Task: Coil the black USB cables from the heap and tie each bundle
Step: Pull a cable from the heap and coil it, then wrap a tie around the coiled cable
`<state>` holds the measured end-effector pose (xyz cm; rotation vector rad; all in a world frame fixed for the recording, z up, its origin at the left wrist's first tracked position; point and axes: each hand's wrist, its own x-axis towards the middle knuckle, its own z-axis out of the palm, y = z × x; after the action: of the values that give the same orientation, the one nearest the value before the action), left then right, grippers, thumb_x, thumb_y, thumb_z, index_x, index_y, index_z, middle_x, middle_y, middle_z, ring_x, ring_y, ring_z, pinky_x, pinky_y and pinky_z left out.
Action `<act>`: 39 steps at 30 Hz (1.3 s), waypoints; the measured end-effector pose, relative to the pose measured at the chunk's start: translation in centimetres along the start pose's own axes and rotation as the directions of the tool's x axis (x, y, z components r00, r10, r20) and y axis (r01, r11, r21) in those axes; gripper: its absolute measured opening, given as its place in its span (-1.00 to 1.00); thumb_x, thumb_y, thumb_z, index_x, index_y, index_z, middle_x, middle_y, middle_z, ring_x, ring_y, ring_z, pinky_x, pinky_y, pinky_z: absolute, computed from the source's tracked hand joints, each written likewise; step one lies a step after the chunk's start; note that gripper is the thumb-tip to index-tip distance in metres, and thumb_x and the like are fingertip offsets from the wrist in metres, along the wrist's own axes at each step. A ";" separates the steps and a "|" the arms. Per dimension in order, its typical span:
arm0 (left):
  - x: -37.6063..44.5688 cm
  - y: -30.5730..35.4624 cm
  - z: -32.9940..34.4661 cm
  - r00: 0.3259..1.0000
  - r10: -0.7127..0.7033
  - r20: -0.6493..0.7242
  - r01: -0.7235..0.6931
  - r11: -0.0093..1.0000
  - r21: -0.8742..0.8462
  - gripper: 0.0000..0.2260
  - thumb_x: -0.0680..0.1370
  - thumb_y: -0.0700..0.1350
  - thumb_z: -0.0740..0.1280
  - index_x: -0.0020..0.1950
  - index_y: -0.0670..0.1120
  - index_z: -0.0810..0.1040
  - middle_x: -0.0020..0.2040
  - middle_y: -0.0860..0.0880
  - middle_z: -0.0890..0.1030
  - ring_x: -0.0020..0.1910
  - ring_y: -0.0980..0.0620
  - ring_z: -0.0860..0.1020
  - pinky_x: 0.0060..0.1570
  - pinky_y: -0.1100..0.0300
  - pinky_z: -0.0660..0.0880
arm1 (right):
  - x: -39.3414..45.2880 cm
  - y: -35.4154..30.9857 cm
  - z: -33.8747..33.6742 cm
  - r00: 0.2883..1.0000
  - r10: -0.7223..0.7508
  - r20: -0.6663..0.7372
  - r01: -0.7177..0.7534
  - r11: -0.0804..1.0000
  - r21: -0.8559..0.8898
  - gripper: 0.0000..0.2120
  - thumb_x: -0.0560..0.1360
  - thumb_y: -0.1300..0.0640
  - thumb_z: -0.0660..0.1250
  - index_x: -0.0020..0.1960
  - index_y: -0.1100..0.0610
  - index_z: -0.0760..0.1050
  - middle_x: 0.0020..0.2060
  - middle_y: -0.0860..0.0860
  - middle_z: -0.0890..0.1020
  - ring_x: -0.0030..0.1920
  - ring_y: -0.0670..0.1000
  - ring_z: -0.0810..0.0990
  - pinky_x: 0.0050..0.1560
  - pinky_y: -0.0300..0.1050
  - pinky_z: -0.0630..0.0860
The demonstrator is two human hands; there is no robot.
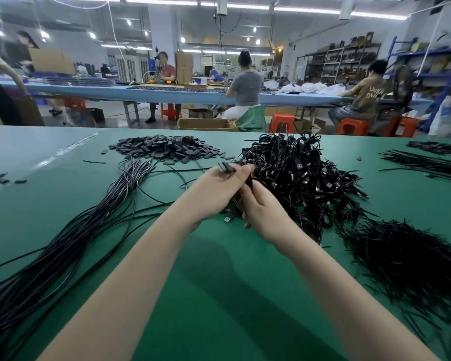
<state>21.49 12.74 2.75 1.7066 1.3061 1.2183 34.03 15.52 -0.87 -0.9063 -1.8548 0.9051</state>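
While curled round one black cable (235,201), both hands (241,196) beside the tied heap (297,175).

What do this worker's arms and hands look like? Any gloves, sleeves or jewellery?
Both forearms are bare as far as the picture shows, with no sleeve in view. The left hand and the right hand wear no gloves, and no watch, bracelet or ring shows on them. The fingernails that can be seen look short and plain.
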 end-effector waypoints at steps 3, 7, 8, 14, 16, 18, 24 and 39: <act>0.0 -1.2 -0.3 0.993 0.010 -0.114 0.027 0.947 0.320 -0.70 0.60 0.08 0.24 0.05 -0.14 0.57 -0.10 -0.08 0.67 -0.14 0.03 0.61 0.05 -0.06 0.54 | 0.0 1.8 -0.3 0.991 0.130 -0.003 -0.130 0.987 -0.098 -0.70 0.66 0.09 0.04 -0.22 0.02 0.37 -0.37 -0.07 0.44 -0.38 -0.07 0.38 -0.29 -0.09 0.37; -0.4 -3.0 0.2 0.948 0.302 -0.102 -0.190 0.791 0.581 -0.43 0.58 -0.20 0.29 0.51 0.03 0.12 0.45 -0.03 0.31 0.40 0.00 0.33 0.42 0.01 0.26 | -0.3 2.8 -0.9 0.959 0.248 0.140 -0.192 0.926 -0.326 -0.72 0.64 0.03 0.03 -0.21 0.00 0.36 -0.35 -0.03 0.42 -0.36 -0.01 0.38 -0.30 -0.12 0.33; -0.6 -3.7 0.5 0.945 0.324 0.050 -0.243 0.588 0.771 -0.35 0.56 -0.24 0.29 0.53 0.10 0.05 0.53 -0.01 0.17 0.49 -0.04 0.17 0.45 -0.02 0.16 | -0.4 2.9 -1.2 0.955 0.233 0.185 -0.143 0.905 -0.402 -0.73 0.65 0.04 0.03 -0.20 0.00 0.35 -0.34 -0.06 0.42 -0.31 0.00 0.40 -0.24 -0.14 0.33; -4.1 -5.8 2.1 0.781 0.430 0.452 -0.477 -0.055 0.877 -0.78 0.51 -0.15 0.18 0.00 -0.02 0.61 -0.21 0.03 0.56 -0.29 0.01 0.55 -0.22 0.13 0.48 | -3.5 1.9 -3.2 0.831 0.248 0.498 0.061 0.850 -0.524 -0.75 0.65 0.09 0.03 -0.17 -0.04 0.34 -0.27 -0.09 0.46 -0.24 -0.05 0.44 -0.19 -0.12 0.36; -4.8 -6.2 2.4 0.710 0.465 0.529 -0.516 -0.169 0.840 -0.78 0.50 -0.16 0.15 -0.14 -0.02 0.60 -0.33 0.05 0.50 -0.44 0.04 0.47 -0.39 0.17 0.43 | -5.0 1.9 -3.6 0.798 0.292 0.528 0.066 0.827 -0.558 -0.79 0.65 0.08 0.02 -0.11 0.01 0.36 -0.19 0.00 0.51 -0.19 0.02 0.46 -0.09 -0.04 0.42; -5.3 -6.8 2.8 0.673 0.469 0.572 -0.528 -0.237 0.816 -0.76 0.54 -0.09 0.15 -0.24 -0.01 0.56 -0.38 0.06 0.47 -0.50 0.05 0.42 -0.45 0.20 0.36 | -6.2 2.3 -3.7 0.793 0.300 0.530 0.187 0.709 -0.680 -0.83 0.65 0.08 0.00 -0.01 0.08 0.33 -0.10 0.09 0.54 -0.13 0.11 0.48 -0.09 0.01 0.40; -4.7 -7.2 3.6 0.819 0.407 0.404 -0.421 -0.052 0.906 -0.83 0.45 0.01 0.39 -0.31 0.02 0.49 -0.43 0.06 0.52 -0.48 0.04 0.52 -0.39 0.23 0.34 | -6.0 3.3 -6.5 0.917 0.091 0.388 0.386 0.039 -0.922 -0.68 0.57 0.20 0.06 0.31 0.08 0.30 0.17 0.02 0.52 0.21 0.09 0.49 0.35 0.07 0.17; 0.0 -2.5 -4.4 0.999 0.042 -0.028 -0.034 0.969 0.243 -0.70 0.67 0.01 0.05 -0.15 -0.10 0.41 -0.36 0.07 0.40 -0.39 0.14 0.38 -0.26 0.23 0.42 | -6.3 8.1 -19.7 0.946 0.281 -0.161 -0.055 -0.350 -0.935 -0.70 0.51 0.15 0.32 -0.32 -0.01 0.27 -0.40 -0.15 0.45 -0.32 -0.04 0.46 -0.23 -0.17 0.26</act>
<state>16.56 13.27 2.06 1.8963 1.4998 1.1505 55.98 18.48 -2.82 -2.2303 -2.4124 -1.0705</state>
